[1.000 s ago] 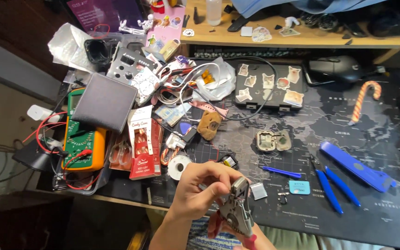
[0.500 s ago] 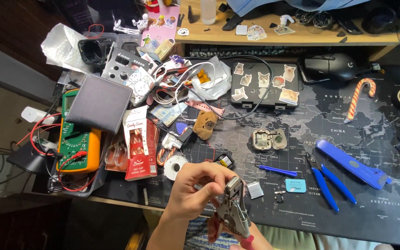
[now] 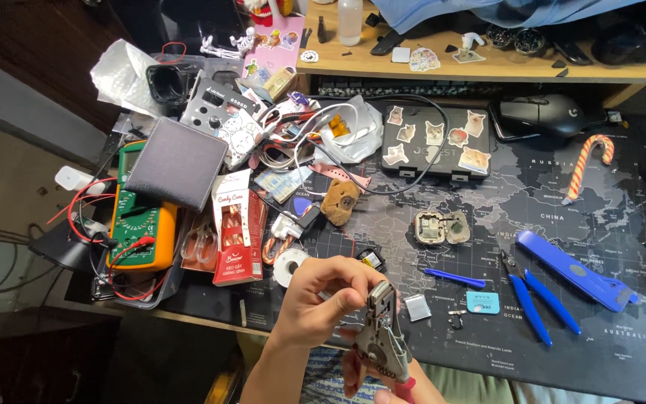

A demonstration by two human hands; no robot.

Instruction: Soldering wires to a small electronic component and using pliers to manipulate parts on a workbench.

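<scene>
My left hand [image 3: 323, 299] pinches the top of a grey metal wire stripper [image 3: 384, 333] near its jaws, at the bottom middle of the head view. My right hand [image 3: 371, 378] grips the tool's lower part with its red handle [image 3: 405, 389], mostly cut off by the frame's bottom edge. Both hands hover over the front edge of a dark world-map desk mat [image 3: 562, 209]. Whether a wire sits in the jaws I cannot tell.
On the mat lie an opened small device [image 3: 441, 227], blue-handled cutters [image 3: 532, 295], a blue pry tool [image 3: 454, 278], a blue flat tool [image 3: 576, 269] and a small silver chip [image 3: 416, 307]. Left: multimeter [image 3: 140, 224], grey pouch [image 3: 176, 162], candy box [image 3: 237, 224], cable clutter. A sticker-covered case [image 3: 435, 142] and mouse [image 3: 540, 114] sit behind.
The view has shifted slightly, so the desk items appear lower. My hands keep the wire stripper in nearly the same pose, the left fingers still at its head.
</scene>
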